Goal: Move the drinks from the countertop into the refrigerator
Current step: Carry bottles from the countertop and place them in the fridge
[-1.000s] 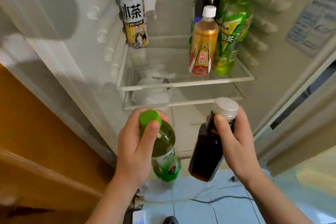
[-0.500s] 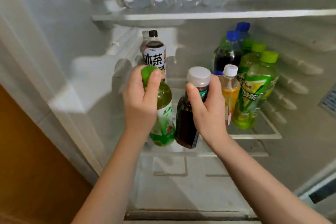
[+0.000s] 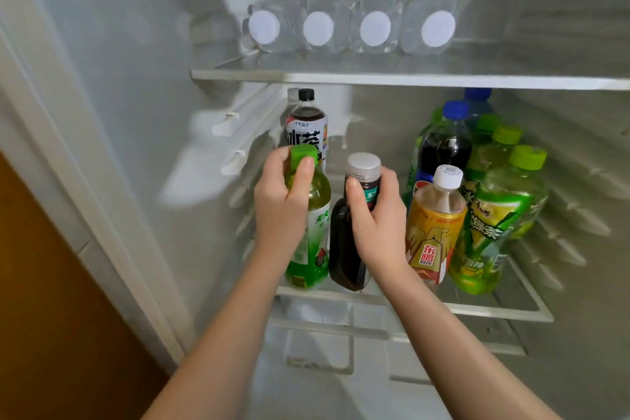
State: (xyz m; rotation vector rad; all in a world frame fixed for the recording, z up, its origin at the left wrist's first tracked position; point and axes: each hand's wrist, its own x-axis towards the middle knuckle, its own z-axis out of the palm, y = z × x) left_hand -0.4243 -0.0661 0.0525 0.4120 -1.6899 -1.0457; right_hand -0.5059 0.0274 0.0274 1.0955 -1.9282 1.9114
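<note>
My left hand (image 3: 279, 211) grips a green tea bottle (image 3: 312, 245) with a green cap by its neck. My right hand (image 3: 376, 222) grips a dark drink bottle (image 3: 344, 256) with a grey-white cap near its top. Both bottles are over the front left of the glass shelf (image 3: 494, 312) inside the open refrigerator, their bases at the shelf's front edge; I cannot tell whether they rest on it. The dark bottle leans slightly.
On the same shelf stand an orange bottle (image 3: 434, 232), several green tea bottles (image 3: 494, 228), blue-capped dark bottles (image 3: 445, 143) and a black-capped tea bottle (image 3: 306, 119) at the back left. Several water bottles (image 3: 351, 27) lie on the upper shelf. A wooden panel (image 3: 51, 300) is on the left.
Both hands have lifted the two bottles from below the shelf up and forward into the refrigerator, reaching the front left of the glass shelf. The view has tilted upward.
</note>
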